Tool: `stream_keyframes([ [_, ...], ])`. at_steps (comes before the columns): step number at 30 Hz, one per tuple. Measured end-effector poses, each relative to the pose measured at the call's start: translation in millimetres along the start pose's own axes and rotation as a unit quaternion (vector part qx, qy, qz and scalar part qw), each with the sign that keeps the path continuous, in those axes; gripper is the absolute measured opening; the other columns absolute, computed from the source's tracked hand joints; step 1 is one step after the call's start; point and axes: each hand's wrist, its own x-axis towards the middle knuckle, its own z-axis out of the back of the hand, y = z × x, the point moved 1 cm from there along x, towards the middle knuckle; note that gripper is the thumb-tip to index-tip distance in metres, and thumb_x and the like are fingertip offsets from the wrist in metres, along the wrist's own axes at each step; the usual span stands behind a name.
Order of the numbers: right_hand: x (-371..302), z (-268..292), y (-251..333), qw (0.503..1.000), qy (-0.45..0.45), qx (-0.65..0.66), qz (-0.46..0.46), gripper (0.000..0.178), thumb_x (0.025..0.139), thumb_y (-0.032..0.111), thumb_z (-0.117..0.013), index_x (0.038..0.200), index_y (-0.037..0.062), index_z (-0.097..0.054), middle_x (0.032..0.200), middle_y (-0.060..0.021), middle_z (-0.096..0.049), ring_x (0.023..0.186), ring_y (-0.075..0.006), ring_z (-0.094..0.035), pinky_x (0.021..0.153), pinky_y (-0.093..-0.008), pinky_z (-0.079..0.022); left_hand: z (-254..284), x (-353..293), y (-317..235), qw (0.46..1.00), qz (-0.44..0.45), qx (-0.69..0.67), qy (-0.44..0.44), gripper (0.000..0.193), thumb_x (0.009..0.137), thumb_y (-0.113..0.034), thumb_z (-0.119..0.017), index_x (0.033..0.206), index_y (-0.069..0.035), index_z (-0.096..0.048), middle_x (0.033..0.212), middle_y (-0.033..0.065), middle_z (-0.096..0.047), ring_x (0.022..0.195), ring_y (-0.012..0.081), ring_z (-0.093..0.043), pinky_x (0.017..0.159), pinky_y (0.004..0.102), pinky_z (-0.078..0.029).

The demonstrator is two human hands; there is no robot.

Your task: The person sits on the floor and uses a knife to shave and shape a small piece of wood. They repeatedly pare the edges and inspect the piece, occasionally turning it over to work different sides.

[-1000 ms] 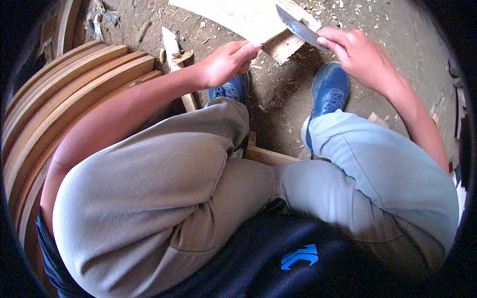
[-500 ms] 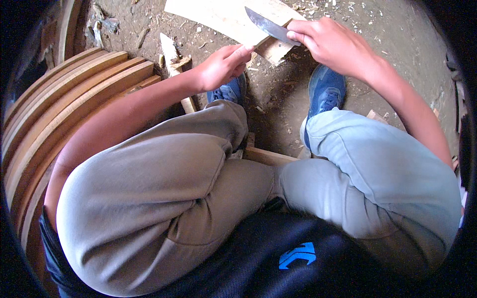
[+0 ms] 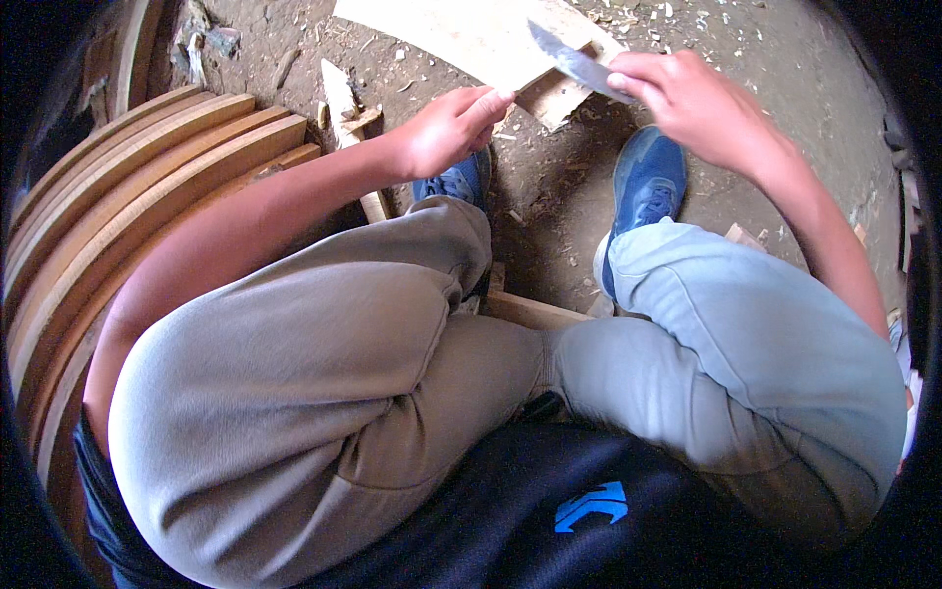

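Note:
My right hand [image 3: 692, 103] grips a knife [image 3: 574, 64] with a long grey blade that points up and left, its edge against a pale wooden plank [image 3: 471, 34] lying on the dirt ground. My left hand [image 3: 446, 128] reaches forward, fingertips touching the near edge of that plank; I cannot tell whether it pinches the wood. A smaller wooden block [image 3: 559, 93] lies under the plank's near end, just below the blade. My two blue shoes [image 3: 643, 191] stand on the ground below the hands.
A stack of curved wooden slats [image 3: 128, 196] fills the left side. A pale wood offcut [image 3: 339, 93] and chips lie on the dirt [image 3: 775, 59]. A short wooden bar [image 3: 530, 309] lies between my legs. More scraps sit at the right rim.
My right hand has carried the knife leftward and down along the plank's edge. My left hand has stayed at the plank's near edge.

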Motion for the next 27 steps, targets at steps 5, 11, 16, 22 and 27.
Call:
stream_keyframes([
  [5,9.5,-2.8,3.3,1.0,0.021,-0.005,-0.006,0.028,0.098,0.025,-0.051,0.11,0.0044,-0.065,0.095,-0.0199,-0.066,0.087,-0.0364,-0.064,0.079,-0.0401,-0.049,1.9,1.0,-1.4,0.999,0.002,-0.035,0.026,0.047,0.102,-0.05,-0.038,0.081,-0.01,-0.046,0.066,-0.0028,-0.039,0.059,0.008,-0.036,0.052,0.0261,-0.032],
  [11,-1.6,11.3,-7.3,1.0,-0.011,0.017,0.011,0.028,0.098,0.022,-0.05,0.105,-0.0027,-0.061,0.09,-0.0219,-0.064,0.081,-0.0366,-0.06,0.077,-0.04,-0.047,1.7,-3.3,-3.5,0.999,0.008,0.038,0.001,0.05,0.102,-0.051,-0.037,0.083,-0.006,-0.048,0.067,-0.0013,-0.041,0.063,0.0109,-0.039,0.058,0.0291,-0.037],
  [16,-4.2,8.2,-9.6,1.0,-0.016,0.004,0.002,0.025,0.097,0.021,-0.048,0.101,0.002,-0.063,0.085,-0.0246,-0.064,0.084,-0.0402,-0.063,0.075,-0.0434,-0.048,-3.4,-3.0,-4.6,0.997,-0.019,0.072,-0.02,0.052,0.102,-0.05,-0.036,0.085,-0.003,-0.049,0.068,0.0007,-0.043,0.066,0.0132,-0.041,0.063,0.0325,-0.04],
  [22,5.9,-1.0,-3.8,1.0,-0.008,-0.018,-0.007,0.026,0.098,0.023,-0.049,0.104,0.0004,-0.061,0.085,-0.0241,-0.061,0.077,-0.0398,-0.059,0.072,-0.0427,-0.046,-2.4,-0.2,-5.4,0.998,-0.004,0.062,-0.008,0.05,0.103,-0.049,-0.037,0.085,-0.003,-0.049,0.068,0.0013,-0.043,0.065,0.0129,-0.04,0.063,0.0322,-0.039],
  [27,11.1,4.3,19.8,1.0,-0.009,-0.009,-0.016,0.026,0.098,0.024,-0.048,0.105,0.0029,-0.063,0.086,-0.0227,-0.063,0.083,-0.0404,-0.062,0.075,-0.0428,-0.048,-1.2,-9.2,0.1,0.999,0.004,0.045,-0.024,0.05,0.103,-0.049,-0.036,0.084,-0.004,-0.048,0.068,0.0005,-0.042,0.064,0.0121,-0.039,0.06,0.0312,-0.037],
])
